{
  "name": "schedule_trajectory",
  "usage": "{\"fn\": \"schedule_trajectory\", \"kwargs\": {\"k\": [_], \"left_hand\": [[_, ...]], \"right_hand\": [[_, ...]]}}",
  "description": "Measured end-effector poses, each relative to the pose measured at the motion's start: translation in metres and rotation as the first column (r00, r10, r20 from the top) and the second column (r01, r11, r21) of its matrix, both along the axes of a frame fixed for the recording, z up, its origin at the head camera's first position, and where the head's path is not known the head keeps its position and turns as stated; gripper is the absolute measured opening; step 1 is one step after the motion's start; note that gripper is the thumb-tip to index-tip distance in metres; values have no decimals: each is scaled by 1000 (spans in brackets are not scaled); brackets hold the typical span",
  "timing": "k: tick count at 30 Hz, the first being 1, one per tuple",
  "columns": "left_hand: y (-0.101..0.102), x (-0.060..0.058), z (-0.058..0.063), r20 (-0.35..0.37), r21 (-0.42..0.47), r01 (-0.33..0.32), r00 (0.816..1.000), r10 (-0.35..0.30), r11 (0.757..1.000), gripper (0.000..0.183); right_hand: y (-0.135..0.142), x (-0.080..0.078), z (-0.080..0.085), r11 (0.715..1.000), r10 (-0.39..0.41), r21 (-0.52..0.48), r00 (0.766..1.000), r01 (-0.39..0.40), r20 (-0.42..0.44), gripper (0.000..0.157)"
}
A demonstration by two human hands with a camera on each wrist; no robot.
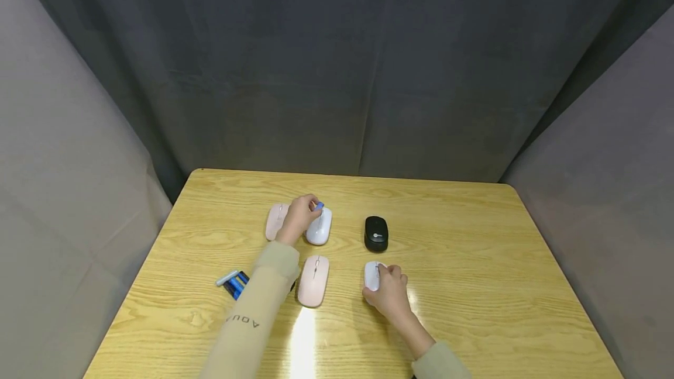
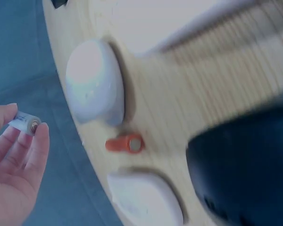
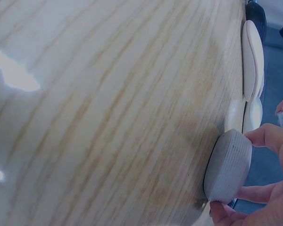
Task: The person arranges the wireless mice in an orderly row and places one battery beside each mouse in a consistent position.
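Observation:
Over the back white mouse (image 1: 319, 227), my left hand (image 1: 300, 215) pinches a small battery (image 1: 319, 206) between thumb and fingertips. The left wrist view shows this battery (image 2: 26, 123) held above the table's edge line, its metal end facing the camera. My right hand (image 1: 391, 294) grips a smaller white mouse (image 1: 371, 275) at its sides, near the table's middle. In the right wrist view, the fingers hold that mouse (image 3: 228, 167) by its edges, and it looks slightly tilted. Whether it touches the table is unclear.
A pale pink mouse (image 1: 276, 221) lies beside the left hand, another pink mouse (image 1: 313, 281) nearer, a black mouse (image 1: 376, 234) back right. Several batteries (image 1: 235, 284) lie left of the sleeve, which partly hides a dark object (image 1: 293, 286). Orange batteries (image 2: 127, 143) lie between two mice.

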State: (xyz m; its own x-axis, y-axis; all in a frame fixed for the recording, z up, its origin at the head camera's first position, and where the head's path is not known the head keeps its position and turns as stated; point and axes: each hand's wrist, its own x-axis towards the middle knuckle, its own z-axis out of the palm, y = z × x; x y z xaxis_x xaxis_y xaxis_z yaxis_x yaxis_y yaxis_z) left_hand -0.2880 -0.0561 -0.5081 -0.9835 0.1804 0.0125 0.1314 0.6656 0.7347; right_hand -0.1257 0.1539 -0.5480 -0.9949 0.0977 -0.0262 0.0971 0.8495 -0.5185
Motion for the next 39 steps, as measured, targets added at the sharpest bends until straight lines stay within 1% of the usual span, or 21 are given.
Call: {"fn": "schedule_trajectory", "kwargs": {"k": [7, 13, 15, 19, 22, 26, 29, 34, 39], "left_hand": [[22, -5, -6, 41, -9, -21, 999, 21, 1000, 17], [39, -4, -12, 111, -72, -45, 992, 53, 996, 14], [44, -3, -15, 130, -93, -43, 990, 55, 995, 13], [53, -1, -20, 162, -123, -26, 986, 46, 992, 22], [59, 0, -22, 141, -156, -25, 989, 47, 988, 22], [66, 2, -24, 121, -214, -30, 991, 57, 976, 9], [70, 4, -27, 95, -247, -31, 994, 56, 969, 10], [76, 10, -31, 15, -299, -47, 998, 54, 953, 5], [81, 12, -34, 23, -341, -39, 999, 50, 939, 7]], "right_hand": [[0, 0, 0, 1000, -2, -6, 1000, 2, 1, 67], [-1, 1, 2, 1000, -2, -10, 1000, 1, -7, 67], [-2, 2, 2, 1000, -4, -10, 1000, 4, -6, 67], [-2, 2, 2, 1000, -6, -8, 1000, 5, -15, 67], [-3, 2, 2, 1000, -3, -8, 1000, 3, -21, 67], [-3, 2, 1, 1000, 1, -3, 1000, -2, -21, 68], [-2, 1, -1, 1000, 5, 4, 1000, -5, -24, 67], [-1, 2, -1, 1000, 3, 8, 1000, -2, -22, 67], [-2, 2, -1, 1000, 5, 10, 1000, -5, -6, 67]]}}
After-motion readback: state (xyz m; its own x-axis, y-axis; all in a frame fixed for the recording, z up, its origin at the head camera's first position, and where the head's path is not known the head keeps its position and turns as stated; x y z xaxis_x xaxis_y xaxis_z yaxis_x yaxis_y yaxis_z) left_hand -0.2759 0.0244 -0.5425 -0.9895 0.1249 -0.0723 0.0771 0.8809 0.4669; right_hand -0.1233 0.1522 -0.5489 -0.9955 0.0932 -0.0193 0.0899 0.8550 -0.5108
